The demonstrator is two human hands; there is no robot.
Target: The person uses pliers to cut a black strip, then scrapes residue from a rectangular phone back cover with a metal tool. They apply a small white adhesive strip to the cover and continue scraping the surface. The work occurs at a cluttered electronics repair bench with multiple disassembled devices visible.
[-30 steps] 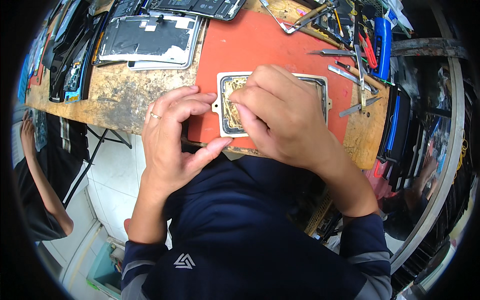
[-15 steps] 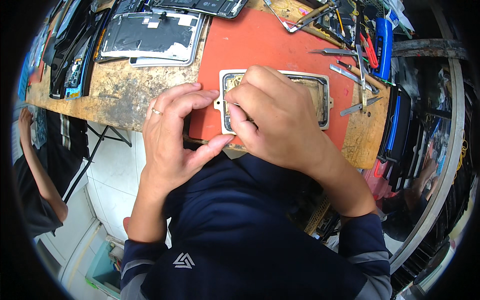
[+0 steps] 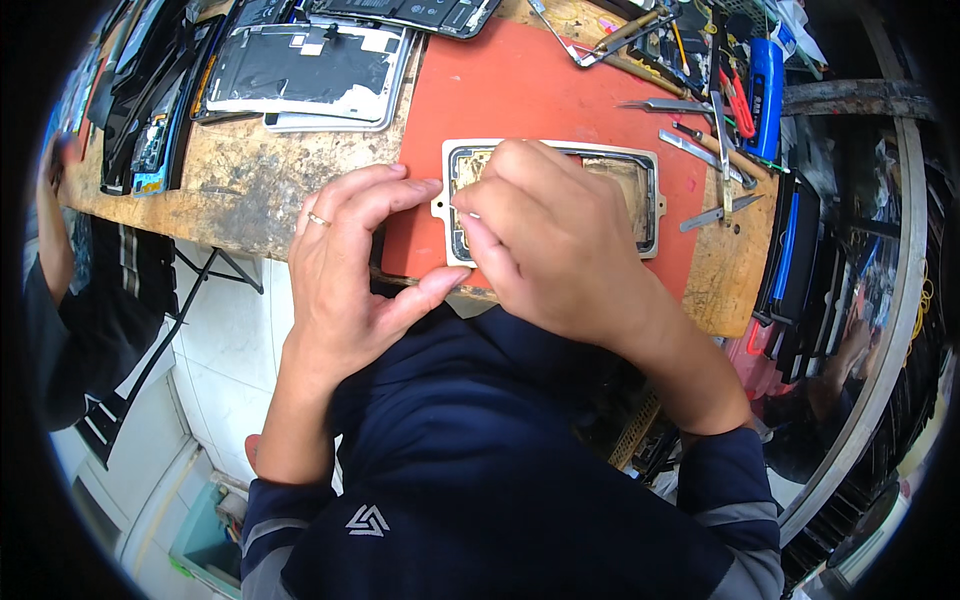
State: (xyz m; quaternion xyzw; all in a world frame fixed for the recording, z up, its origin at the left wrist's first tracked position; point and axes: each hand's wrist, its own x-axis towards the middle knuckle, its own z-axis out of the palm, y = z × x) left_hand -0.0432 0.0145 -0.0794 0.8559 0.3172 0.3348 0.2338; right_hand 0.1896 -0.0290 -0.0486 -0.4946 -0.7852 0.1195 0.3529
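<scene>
Two bare hands at a rectangular metal frame, seen from above. The pale frame (image 3: 447, 165), rounded at its corners and tabbed at both short ends, lies flat on a red-orange mat (image 3: 530, 80), close to the near edge of the table (image 3: 240, 200) and right of that edge's middle. Its long axis runs left to right, roughly parallel to the near edge. A dark-edged insert (image 3: 618, 185) with a gold-toned interior sits within it.

The left hand (image 3: 345, 255) lies off the frame's left end, with thumb and fingers parted in a wide C: the index fingertip is at the left tab, the thumb tip at the near left corner; whether they press cannot be told. The right hand (image 3: 560, 240) is the nearer, directly over the left and middle of the frame, thumb and forefinger pinched on a thin implement (image 3: 470, 213), most of it hidden. The pinch points toward the left short side, facing the left hand. Tweezers (image 3: 664, 104) lie beyond the frame, toward the table's far right corner.
</scene>
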